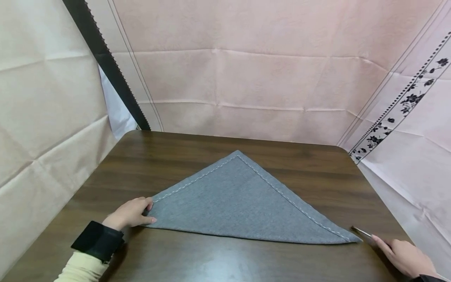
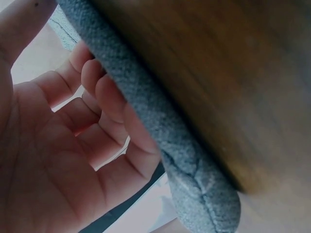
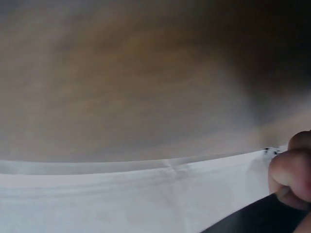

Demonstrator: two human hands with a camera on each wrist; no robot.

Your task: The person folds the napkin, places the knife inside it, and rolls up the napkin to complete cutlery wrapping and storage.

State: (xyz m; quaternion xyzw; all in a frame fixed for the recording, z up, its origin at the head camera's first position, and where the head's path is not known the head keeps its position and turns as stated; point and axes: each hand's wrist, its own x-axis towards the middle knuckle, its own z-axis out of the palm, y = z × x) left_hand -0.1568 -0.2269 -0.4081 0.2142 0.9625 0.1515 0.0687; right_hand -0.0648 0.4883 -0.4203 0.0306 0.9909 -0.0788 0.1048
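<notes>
1. Folded gray cloth [image 1: 243,207] lies as a triangle across the frame's center on the brown wooden worktop [image 1: 169,156], white stitching [image 1: 239,156] along its two upper edges.
2. Left hand [image 1: 130,213], left of center, has its grip on the cloth's left corner, which it partly covers in the head view.
3. Only the left wrist view shows the fingers curled against the thick, rounded fold.
4. Right hand [image 1: 410,254], lower right, has a narrow grip on a slim metallic tool [image 1: 366,234], its tip just beside the right corner; the blurred right wrist view misses that tip.
5. Creased drapes [image 1: 229,78] fill the upper frame, a floral border [image 1: 410,102] at right.
</notes>
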